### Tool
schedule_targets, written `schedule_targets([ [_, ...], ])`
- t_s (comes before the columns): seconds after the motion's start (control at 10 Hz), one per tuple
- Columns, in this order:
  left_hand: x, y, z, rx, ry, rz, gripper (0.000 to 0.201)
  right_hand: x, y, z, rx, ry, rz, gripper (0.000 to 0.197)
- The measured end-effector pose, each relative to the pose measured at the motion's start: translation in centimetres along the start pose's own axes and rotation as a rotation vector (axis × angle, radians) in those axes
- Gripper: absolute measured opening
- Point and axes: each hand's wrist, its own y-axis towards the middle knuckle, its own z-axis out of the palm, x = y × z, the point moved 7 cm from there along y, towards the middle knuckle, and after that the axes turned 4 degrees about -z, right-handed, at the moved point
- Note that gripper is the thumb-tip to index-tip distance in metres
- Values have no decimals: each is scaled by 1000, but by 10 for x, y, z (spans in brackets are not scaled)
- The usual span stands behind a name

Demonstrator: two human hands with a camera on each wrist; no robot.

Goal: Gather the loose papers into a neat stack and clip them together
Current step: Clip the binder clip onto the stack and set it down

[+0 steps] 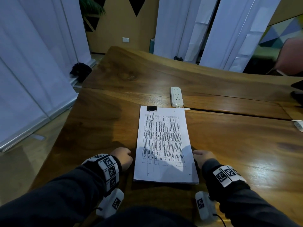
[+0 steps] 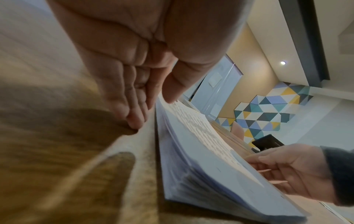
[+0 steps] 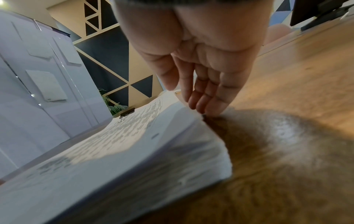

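A stack of printed papers (image 1: 164,145) lies squared up on the wooden table (image 1: 237,145), top sheet showing a table of text. A black binder clip (image 1: 151,108) grips its far left corner, with the wire handle folded onto the page. My left hand (image 1: 122,157) stands against the stack's left edge, fingers (image 2: 134,97) straight and tips on the wood. My right hand (image 1: 203,157) stands at the right edge, fingers (image 3: 206,94) straight and touching the side of the stack (image 3: 114,151). The clip (image 3: 127,112) also shows in the right wrist view. Neither hand holds anything.
A white power strip (image 1: 176,97) lies just beyond the stack's far right corner. A small white device (image 1: 299,125) and a dark object (image 1: 297,90) sit at the table's right side. The table's left edge runs close to my left arm.
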Motion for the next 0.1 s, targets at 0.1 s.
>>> schedule_targets([
  [0.1,14,-9,-14,-107,-36,27,50,2,-6,-3,-32,-86,-59,37],
])
